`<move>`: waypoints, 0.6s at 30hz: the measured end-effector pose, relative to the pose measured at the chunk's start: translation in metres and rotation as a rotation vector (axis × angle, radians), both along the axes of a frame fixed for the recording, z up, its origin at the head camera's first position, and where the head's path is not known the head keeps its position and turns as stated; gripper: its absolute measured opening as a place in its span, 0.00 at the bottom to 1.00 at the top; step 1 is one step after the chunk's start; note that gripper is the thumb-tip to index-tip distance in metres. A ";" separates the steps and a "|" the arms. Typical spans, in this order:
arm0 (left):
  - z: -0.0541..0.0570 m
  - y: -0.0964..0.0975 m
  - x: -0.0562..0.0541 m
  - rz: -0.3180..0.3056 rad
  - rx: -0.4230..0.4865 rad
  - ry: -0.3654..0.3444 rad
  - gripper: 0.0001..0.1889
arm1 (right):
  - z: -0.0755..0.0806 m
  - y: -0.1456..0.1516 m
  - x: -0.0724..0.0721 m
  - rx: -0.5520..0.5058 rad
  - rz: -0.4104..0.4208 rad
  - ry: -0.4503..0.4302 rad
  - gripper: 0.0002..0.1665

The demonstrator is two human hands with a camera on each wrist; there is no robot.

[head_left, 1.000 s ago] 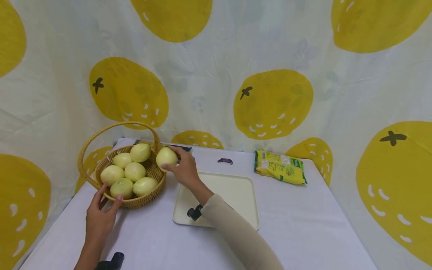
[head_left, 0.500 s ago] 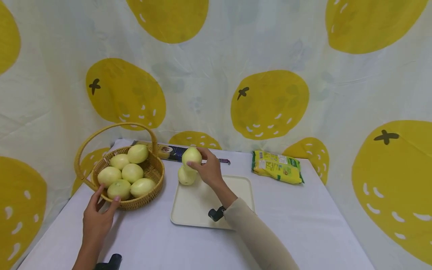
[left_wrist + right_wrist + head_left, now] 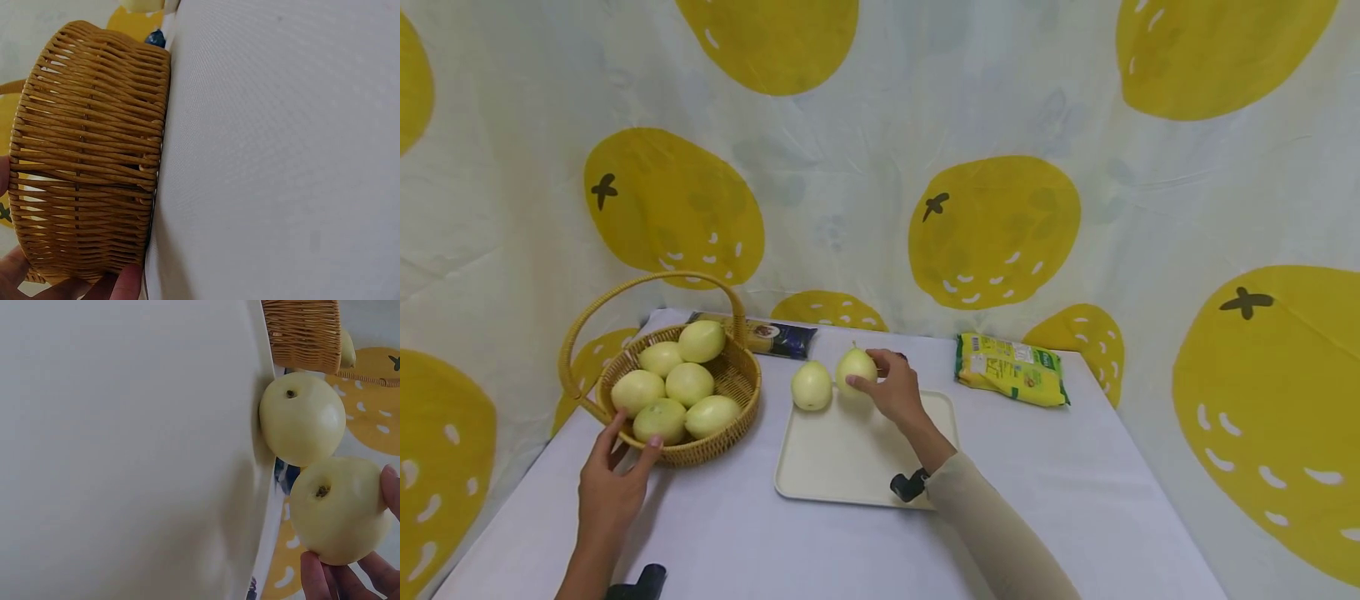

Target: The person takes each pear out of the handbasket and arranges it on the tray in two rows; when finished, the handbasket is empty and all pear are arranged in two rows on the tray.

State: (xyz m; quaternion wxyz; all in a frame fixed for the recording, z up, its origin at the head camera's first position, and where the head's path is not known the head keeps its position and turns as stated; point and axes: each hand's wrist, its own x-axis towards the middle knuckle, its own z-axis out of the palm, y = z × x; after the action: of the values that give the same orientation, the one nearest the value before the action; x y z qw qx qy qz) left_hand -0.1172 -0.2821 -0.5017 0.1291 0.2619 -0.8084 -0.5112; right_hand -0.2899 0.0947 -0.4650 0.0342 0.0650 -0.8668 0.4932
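Above the far part of the cream, shallow, rectangular tray (image 3: 842, 467), the right hand (image 3: 897, 387) pinches a round, pale yellow-green pear (image 3: 852, 372) between thumb and fingers, stem end up, just right of a matching second pear (image 3: 812, 387) at the tray's far left corner. Whether the held fruit's base touches the tray cannot be told. Recommended handling: seat the fruit upright inside the far rim, with a slight gap to its neighbour; release only once the base bears evenly, since a rounded fruit may roll. At left, the left hand (image 3: 613, 487) grips the round, tan, woven basket (image 3: 700, 452), thumb and forefinger hooked over its near rim; light pressure should suffice to steady it. Labels: the glossy yellow-and-green bag (image 3: 1011, 371) at far right shows what looks like a barcode and, on a green panel, pale lettering too small to read. The flat blue-and-gold packet (image 3: 786, 340) beyond the basket bears print, also illegible.
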 end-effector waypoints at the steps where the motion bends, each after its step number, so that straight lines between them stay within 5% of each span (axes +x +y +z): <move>1: 0.000 0.000 0.000 0.000 -0.002 -0.001 0.44 | -0.001 0.001 0.000 0.003 0.002 -0.015 0.37; 18: -0.001 0.000 -0.001 -0.006 0.003 0.010 0.43 | -0.013 -0.009 0.002 -0.044 -0.009 -0.160 0.33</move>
State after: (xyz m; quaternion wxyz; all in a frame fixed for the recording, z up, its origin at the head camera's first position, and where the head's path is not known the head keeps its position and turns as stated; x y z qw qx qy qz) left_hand -0.1180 -0.2822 -0.5031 0.1312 0.2571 -0.8078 -0.5140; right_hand -0.2882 0.0860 -0.4776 -0.0313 0.0206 -0.8559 0.5158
